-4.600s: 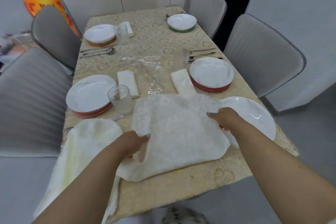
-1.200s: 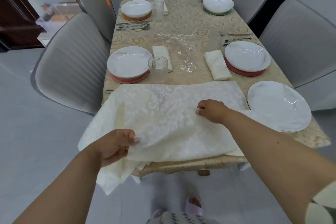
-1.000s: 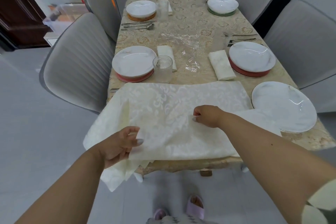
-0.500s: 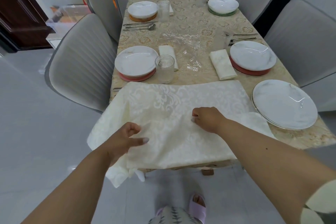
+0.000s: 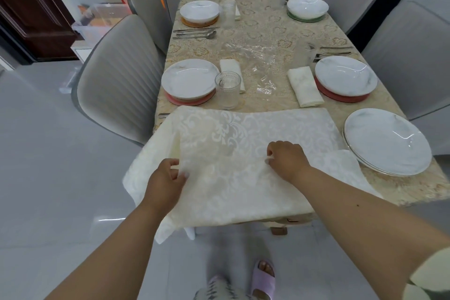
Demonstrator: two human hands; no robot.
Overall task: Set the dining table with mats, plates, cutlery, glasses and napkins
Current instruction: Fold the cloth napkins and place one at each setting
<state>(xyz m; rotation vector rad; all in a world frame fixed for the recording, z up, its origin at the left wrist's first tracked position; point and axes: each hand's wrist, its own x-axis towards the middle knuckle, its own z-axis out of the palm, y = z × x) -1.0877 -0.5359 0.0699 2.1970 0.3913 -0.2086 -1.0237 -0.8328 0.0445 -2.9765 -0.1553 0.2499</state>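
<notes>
since half a second ago, the left hand [image 5: 165, 181] has slid further onto the large cream napkin [image 5: 243, 170], fingers curled, pinching a fold near its left side. the right hand [image 5: 286, 159] pinches the cloth at its middle. the napkin lies spread over the near end of the table [image 5: 267, 31], its left part hanging off the edge, beside a bare white plate [image 5: 387, 145].

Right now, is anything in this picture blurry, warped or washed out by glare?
Head view: wide-angle warp bends the chairs and table edge outward; bright glare spots on the near plate and floor; the slippered foot at the bottom is motion-smeared; the white damask cloth is pale but its pattern still reads.
</notes>
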